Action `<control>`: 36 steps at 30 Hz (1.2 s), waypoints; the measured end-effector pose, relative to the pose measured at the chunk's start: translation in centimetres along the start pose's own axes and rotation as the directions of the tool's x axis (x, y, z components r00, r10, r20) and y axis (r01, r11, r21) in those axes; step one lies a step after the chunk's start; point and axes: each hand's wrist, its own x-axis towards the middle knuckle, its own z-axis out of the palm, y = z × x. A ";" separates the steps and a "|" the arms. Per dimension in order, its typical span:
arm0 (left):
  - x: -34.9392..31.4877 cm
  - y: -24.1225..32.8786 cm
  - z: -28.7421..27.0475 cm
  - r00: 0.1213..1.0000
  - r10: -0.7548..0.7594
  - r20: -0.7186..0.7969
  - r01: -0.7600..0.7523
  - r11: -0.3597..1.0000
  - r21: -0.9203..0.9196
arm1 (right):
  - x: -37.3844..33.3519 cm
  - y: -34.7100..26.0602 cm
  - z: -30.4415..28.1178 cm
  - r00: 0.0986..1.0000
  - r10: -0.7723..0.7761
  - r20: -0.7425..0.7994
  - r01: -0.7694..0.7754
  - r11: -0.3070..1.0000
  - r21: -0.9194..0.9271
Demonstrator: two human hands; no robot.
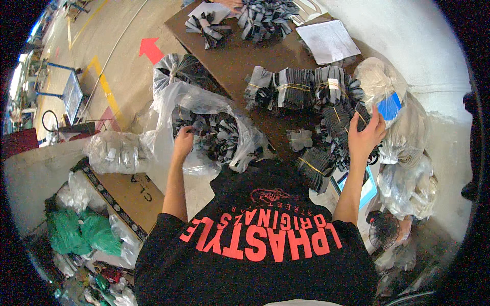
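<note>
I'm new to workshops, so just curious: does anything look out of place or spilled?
Nothing clearly spilled, but at lower left, green plastic and clear plastic lie crumpled beside cardboard, untidy compared with the banded bundles.

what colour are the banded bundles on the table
The banded bundles are black and grey, best seen in the head view.

A brown worktable (219, 61) anchors the room. Right of the table rises a whitish wall (434, 46), smudged and crossed by a faint horizontal seam. Left of the table spreads a tan-grey floor (127, 66), marked with a red arrow (150, 49) near the table's edge and, farther from it, yellow stripes (105, 84). Well left of the table stands a blue-framed stand (73, 97); beyond that, bright light whitens the blurred far side.
</note>
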 end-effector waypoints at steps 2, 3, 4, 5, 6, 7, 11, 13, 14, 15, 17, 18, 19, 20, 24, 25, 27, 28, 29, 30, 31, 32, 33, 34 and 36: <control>0.1 1.8 -2.7 0.965 -0.240 0.109 0.256 0.952 -0.169 | -0.3 -1.6 -0.6 0.998 -0.050 0.027 0.048 0.997 0.052; 0.0 3.0 -4.0 0.959 -0.263 0.103 0.281 0.923 -0.261 | -0.4 -1.9 -0.5 0.995 -0.086 0.046 0.082 0.993 0.087; -0.2 2.8 -5.0 0.950 -0.298 0.092 0.311 0.881 -0.355 | -0.3 -2.6 -0.2 0.989 -0.134 0.068 0.124 0.983 0.134; 1.3 0.5 -6.2 0.937 -0.299 0.180 0.349 0.818 -0.458 | -0.3 -3.6 0.0 0.986 -0.138 0.097 0.120 0.978 0.169; 2.2 -2.7 -6.9 0.978 -0.026 0.207 0.148 0.789 -0.597 | 0.0 -4.3 0.7 0.971 -0.214 0.104 0.185 0.953 0.239; 2.9 -5.9 -7.5 0.952 0.249 0.178 -0.047 0.694 -0.719 | -0.1 -5.3 1.7 0.962 -0.236 0.134 0.188 0.936 0.297; 6.2 2.6 -7.6 0.922 0.361 0.138 0.181 -0.089 -0.979 | -1.6 -7.5 2.2 0.931 -0.292 0.219 0.170 0.878 0.448; 7.5 1.1 -8.1 0.904 0.426 -0.029 -0.272 0.523 -0.808 | -2.1 -9.0 2.7 0.892 -0.355 0.279 0.154 0.821 0.550; 7.7 -0.1 -8.2 0.932 0.360 -0.047 -0.295 0.675 -0.676 | -2.8 -9.1 3.5 0.851 -0.388 0.355 0.126 0.806 0.578; 8.2 -1.1 -7.7 0.955 0.292 -0.057 -0.278 0.804 -0.526 | -3.7 -9.3 4.4 0.816 -0.384 0.432 0.046 0.788 0.614; 7.9 1.2 -5.0 0.996 -0.081 0.047 0.087 0.619 -0.781 | -5.9 -8.8 6.2 0.661 -0.309 0.684 -0.200 0.806 0.558; 7.2 2.8 -3.8 0.907 -0.306 0.288 0.332 0.100 -0.938 | -7.4 -7.8 7.7 0.556 -0.257 0.790 -0.282 0.836 0.470; 7.1 -0.3 -3.1 0.901 -0.314 0.299 0.382 0.246 -0.891 | -8.8 -7.3 9.3 0.558 -0.341 0.756 -0.051 0.895 0.442; 7.1 -3.7 -1.8 0.892 -0.325 0.314 0.429 0.389 -0.815 | -9.7 -6.9 10.1 0.545 -0.420 0.726 0.178 0.904 0.389; 4.6 -6.4 2.1 0.837 -0.496 0.231 0.544 0.709 -0.448 | -10.3 -7.9 11.3 0.613 -0.327 0.719 0.157 0.943 0.295; 4.1 -6.4 2.5 0.844 -0.489 0.220 0.533 0.719 -0.445 | -10.2 -8.0 11.6 0.612 -0.313 0.726 0.124 0.945 0.303; 4.2 -6.0 2.7 0.842 -0.500 0.201 0.529 0.694 -0.489 | -10.1 -7.8 12.2 0.616 -0.303 0.727 0.118 0.948 0.295; 4.6 -5.7 2.8 0.851 -0.495 0.172 0.502 0.675 -0.541 | -10.2 -7.5 12.4 0.622 -0.306 0.721 0.144 0.950 0.279; 5.5 -5.2 2.8 0.859 -0.492 0.143 0.473 0.654 -0.591 | -10.3 -7.2 12.7 0.628 -0.308 0.714 0.169 0.950 0.261; 6.3 -4.4 2.8 0.865 -0.489 0.110 0.438 0.630 -0.641 | -10.2 -7.3 12.8 0.617 -0.302 0.727 0.170 0.953 0.252; 7.1 -3.0 2.6 0.872 -0.486 0.061 0.417 0.673 -0.611 | -10.3 -7.4 12.8 0.609 -0.289 0.739 0.169 0.957 0.235; 8.0 -1.5 2.4 0.878 -0.478 0.012 0.397 0.714 -0.577 | -10.4 -7.5 12.8 0.601 -0.273 0.751 0.165 0.962 0.217; 8.8 -0.2 2.2 0.881 -0.470 -0.041 0.376 0.752 -0.542 | -10.2 -8.0 12.4 0.595 -0.290 0.750 0.192 0.957 0.218; 10.2 -1.4 2.2 0.879 -0.469 -0.090 0.367 0.784 -0.501 | -10.1 -8.4 12.2 0.595 -0.318 0.738 0.220 0.948 0.230; 13.4 -3.1 2.3 0.874 -0.452 -0.179 0.352 0.842 -0.408 | -9.9 -8.8 12.0 0.599 -0.361 0.714 0.270 0.931 0.244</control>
